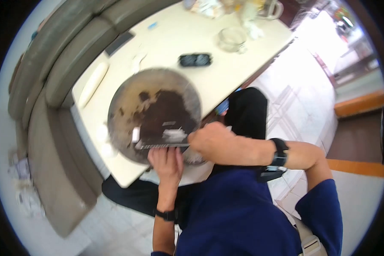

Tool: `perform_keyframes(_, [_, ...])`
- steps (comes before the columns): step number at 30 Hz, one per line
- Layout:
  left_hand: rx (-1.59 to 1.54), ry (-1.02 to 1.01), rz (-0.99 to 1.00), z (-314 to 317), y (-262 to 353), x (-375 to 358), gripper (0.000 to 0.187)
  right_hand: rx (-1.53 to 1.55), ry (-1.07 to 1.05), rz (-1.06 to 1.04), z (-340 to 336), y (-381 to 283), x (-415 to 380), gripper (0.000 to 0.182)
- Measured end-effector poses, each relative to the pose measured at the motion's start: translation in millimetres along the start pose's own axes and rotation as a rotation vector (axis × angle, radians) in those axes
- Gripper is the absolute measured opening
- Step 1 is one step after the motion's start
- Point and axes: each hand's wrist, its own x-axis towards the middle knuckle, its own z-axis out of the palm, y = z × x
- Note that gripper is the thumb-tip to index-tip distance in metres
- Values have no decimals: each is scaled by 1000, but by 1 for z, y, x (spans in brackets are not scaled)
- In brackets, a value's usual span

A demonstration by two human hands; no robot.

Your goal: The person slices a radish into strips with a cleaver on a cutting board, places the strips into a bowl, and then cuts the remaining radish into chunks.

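My right hand (pixel 213 138) is closed round the handle of a broad-bladed kitchen knife (pixel 168 124), whose blade lies across a round chopping board (pixel 128 89) with dark stains. My left hand (pixel 166 164) rests at the board's near edge, fingers bent and pressed together beside the blade. Whatever lies beneath those fingers is hidden. White slices (pixel 175 134) show at the blade, and a small white piece (pixel 135 135) sits near its left end. Pale bits (pixel 194 159) lie just below the knife, close to my right hand.
The cream table (pixel 166 32) carries a long white radish-like item (pixel 94 83), a black packet (pixel 195 59), a glass mug (pixel 231 39), a pale peeler-like tool (pixel 137 62) and bags at the far end. A grey sofa (pixel 72 47) lines the left. Tiled floor (pixel 286 89) lies right.
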Motion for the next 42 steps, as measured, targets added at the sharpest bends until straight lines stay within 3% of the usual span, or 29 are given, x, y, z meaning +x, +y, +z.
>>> perform_keyframes(6, [39, -52, 5, 3, -7, -10, 17, 78, 43, 9, 1, -7, 1, 10])
perform_keyframes(8, [72, -22, 47, 7, -10, -10, 12, 90, 252, -108, 16, -5, 1, 8])
perform_keyframes(11, [50, -12, 71, -1, -2, -4, 15, 13, 371, -136, 31, -10, 5, 5])
perform_keyframes(17, [93, -79, 47, -8, 8, 2, 23, 54, 390, -154, 29, 0, -1, 9])
perform_keyframes(21, [43, 99, 149, 2, -2, 3, 23, 42, 323, -73, 27, 8, -2, 8])
perform_keyframes(23, [58, 63, 112, -3, 2, 4, 15, 84, 292, -88, 28, 10, -4, 8])
perform_keyframes(42, [26, 99, 159, -4, 0, 4, 18, 52, 244, -85, 36, 13, 3, 10])
